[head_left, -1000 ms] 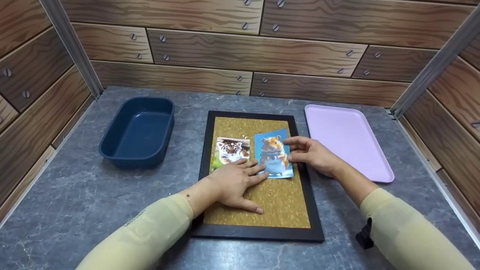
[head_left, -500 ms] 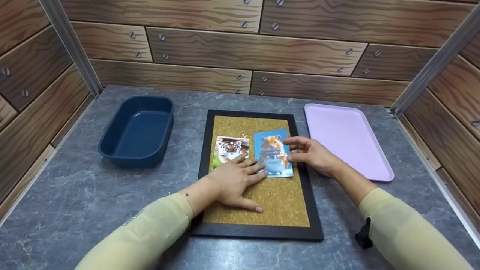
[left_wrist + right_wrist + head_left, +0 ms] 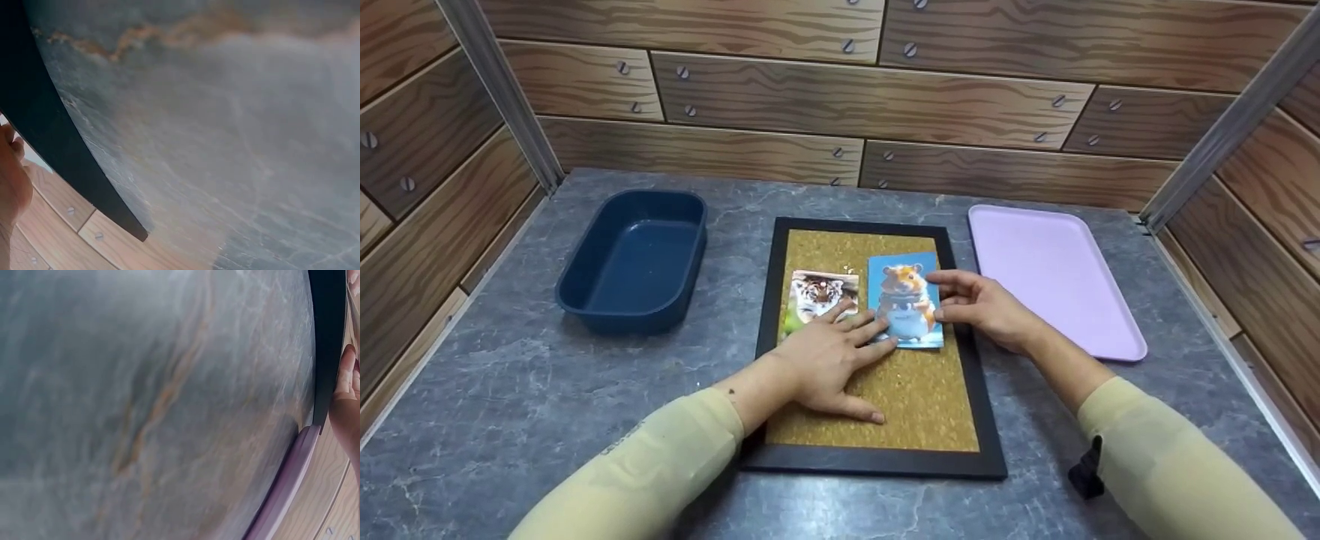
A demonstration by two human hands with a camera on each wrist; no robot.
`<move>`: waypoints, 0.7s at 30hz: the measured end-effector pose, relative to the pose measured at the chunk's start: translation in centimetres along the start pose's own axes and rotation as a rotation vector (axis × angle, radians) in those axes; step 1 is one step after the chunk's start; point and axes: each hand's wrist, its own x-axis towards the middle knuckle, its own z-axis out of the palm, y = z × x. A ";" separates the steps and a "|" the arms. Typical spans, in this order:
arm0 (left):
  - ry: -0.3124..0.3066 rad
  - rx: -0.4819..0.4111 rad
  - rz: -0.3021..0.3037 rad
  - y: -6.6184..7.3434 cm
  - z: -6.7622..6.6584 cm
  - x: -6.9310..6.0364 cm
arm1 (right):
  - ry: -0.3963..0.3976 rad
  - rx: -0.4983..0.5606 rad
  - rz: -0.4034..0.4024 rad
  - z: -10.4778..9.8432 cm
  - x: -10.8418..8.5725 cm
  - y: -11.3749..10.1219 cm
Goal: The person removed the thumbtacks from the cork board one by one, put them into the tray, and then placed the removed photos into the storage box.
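A black-framed cork board (image 3: 915,420) lies in the middle of the table, bearing two animal pictures. My left hand (image 3: 823,367) lies palm down on it with spread fingers. It covers the lower part of the tiger picture (image 3: 814,291), and its fingertips touch the lower left edge of the hamster picture (image 3: 906,292). At that picture's right edge, the index finger and thumb of my right hand (image 3: 982,306) touch it, set apart from each other. Both wrist views catch only part of a hand and the board's dark frame (image 3: 67,135).
To the left stands a dark blue rectangular tub (image 3: 634,262). A lilac tray (image 3: 1054,277) lies to the right, close beside the board. Wood-patterned panels (image 3: 780,97) enclose the grey marbled table (image 3: 510,420) at the back and sides.
The hamster picture has turned from a slight tilt to nearly straight and shifted slightly up the board, under the fingers of both hands. The hands themselves have barely moved.
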 end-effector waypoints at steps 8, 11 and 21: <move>0.032 0.029 -0.008 0.2 -0.2 -0.2 | 0.003 0.026 -0.016 0.3 0.0 -0.4; 0.036 0.040 -0.010 0.3 -0.2 -0.3 | 0.006 0.011 -0.012 0.5 -0.1 -0.4; 0.047 0.063 -0.009 0.3 -0.6 -0.6 | 0.015 -0.057 -0.010 0.6 -0.5 -0.6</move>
